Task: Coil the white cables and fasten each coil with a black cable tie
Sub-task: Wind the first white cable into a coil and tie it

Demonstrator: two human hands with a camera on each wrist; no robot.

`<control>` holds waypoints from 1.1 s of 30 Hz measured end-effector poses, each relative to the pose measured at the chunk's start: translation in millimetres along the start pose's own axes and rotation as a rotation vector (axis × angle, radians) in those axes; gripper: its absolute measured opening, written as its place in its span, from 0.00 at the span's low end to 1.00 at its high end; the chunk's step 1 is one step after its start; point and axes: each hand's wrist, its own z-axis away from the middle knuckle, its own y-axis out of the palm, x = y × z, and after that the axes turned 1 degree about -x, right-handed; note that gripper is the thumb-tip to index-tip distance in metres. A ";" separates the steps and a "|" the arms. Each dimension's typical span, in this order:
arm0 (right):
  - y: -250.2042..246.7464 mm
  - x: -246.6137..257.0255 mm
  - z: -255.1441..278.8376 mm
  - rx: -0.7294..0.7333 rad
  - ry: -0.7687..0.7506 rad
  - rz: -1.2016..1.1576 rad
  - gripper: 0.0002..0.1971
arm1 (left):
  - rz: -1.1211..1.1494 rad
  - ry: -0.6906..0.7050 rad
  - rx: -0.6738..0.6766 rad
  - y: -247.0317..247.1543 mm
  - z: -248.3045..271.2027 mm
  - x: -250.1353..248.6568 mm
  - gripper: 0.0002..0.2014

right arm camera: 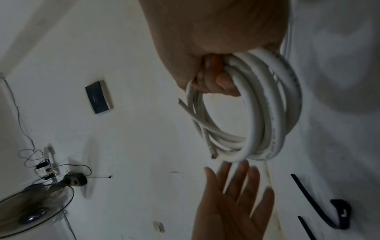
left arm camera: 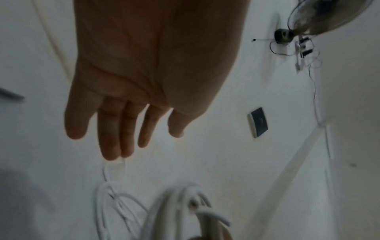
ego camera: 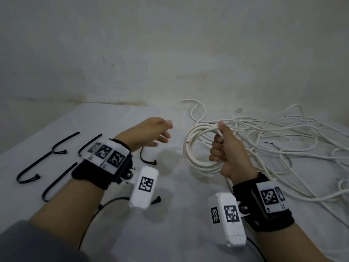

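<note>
My right hand (ego camera: 222,148) grips a coil of thick white cable (ego camera: 196,148) upright above the white table, fingers curled round its right side. The right wrist view shows the coil (right arm camera: 265,113) with two cut ends sticking out. My left hand (ego camera: 156,133) hovers just left of the coil with fingers straight and spread, holding nothing; its fingers (left arm camera: 115,129) show empty in the left wrist view. Several black cable ties (ego camera: 62,144) lie on the table to the left, one (ego camera: 147,159) under my left hand. A loose tangle of thin white cable (ego camera: 283,140) lies behind the right hand.
The white table (ego camera: 170,224) meets a pale wall (ego camera: 170,53) at the back. A thin black wire (ego camera: 94,218) runs under my left forearm. The wrist views show a fan (right arm camera: 35,209) and a dark box (right arm camera: 98,97) on the wall.
</note>
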 end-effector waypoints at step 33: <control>-4.5 3.4 -4.9 -0.150 -0.148 -0.018 0.25 | 0.250 0.104 0.069 12.6 18.7 -11.2 0.08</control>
